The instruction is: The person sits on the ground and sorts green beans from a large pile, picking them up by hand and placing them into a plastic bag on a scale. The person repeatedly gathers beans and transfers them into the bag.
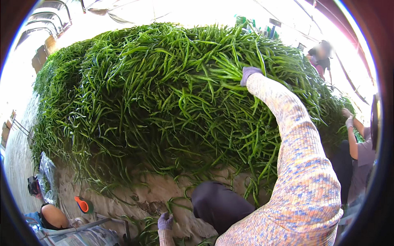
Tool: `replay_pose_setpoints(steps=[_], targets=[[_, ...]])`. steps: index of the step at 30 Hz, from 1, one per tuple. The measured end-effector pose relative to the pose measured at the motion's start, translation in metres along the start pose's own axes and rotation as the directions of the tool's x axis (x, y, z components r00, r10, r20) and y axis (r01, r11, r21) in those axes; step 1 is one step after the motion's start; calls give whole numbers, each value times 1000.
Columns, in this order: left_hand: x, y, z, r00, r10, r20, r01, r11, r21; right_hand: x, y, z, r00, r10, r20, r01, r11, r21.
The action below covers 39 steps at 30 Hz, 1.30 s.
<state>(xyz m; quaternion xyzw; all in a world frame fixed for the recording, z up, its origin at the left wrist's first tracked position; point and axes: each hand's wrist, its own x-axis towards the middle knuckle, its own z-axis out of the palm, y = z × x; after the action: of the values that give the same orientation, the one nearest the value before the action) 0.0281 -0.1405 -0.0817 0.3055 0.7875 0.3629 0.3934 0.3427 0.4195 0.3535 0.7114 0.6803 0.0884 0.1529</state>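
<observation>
A huge heap of long green chili peppers (147,92) fills the middle of the view. My right hand (251,74), in a purple-grey glove, reaches to the upper right of the heap with its fingers closed around a fanned bunch of green peppers (226,71). Low in the picture, my left hand (165,220), gloved the same way, is beside a few green peppers (175,204) near the ground sheet; its fingertips meet a pepper, but whether they grip it is unclear. More peppers (147,227) lie around that hand.
A co-worker's gloved hands (348,118) are at the heap's right edge, and another person (321,58) is farther back. An orange and dark-green round object (84,204), a metal frame (77,229), a clear plastic bag (46,175) and someone's knee (54,216) are at lower left.
</observation>
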Motion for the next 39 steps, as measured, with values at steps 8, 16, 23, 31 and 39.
replay_pose_setpoints(steps=[8,16,23,31,39], targets=[[-19,15,22,988,87,125,-86,996,-17,-168,-1,102,962,-265,-62,259,823,505],[-91,9,30,953,-247,175,239,969,65,-258,-113,289,779,-454,434,406,891,203],[-145,-27,24,975,-222,-18,223,971,91,-280,-123,365,786,-514,343,438,855,279],[-134,14,50,980,-172,101,147,966,214,-276,-77,388,767,-633,-105,618,684,386],[-72,226,75,670,702,242,-640,382,666,-319,-50,324,562,-766,-313,755,319,574]])
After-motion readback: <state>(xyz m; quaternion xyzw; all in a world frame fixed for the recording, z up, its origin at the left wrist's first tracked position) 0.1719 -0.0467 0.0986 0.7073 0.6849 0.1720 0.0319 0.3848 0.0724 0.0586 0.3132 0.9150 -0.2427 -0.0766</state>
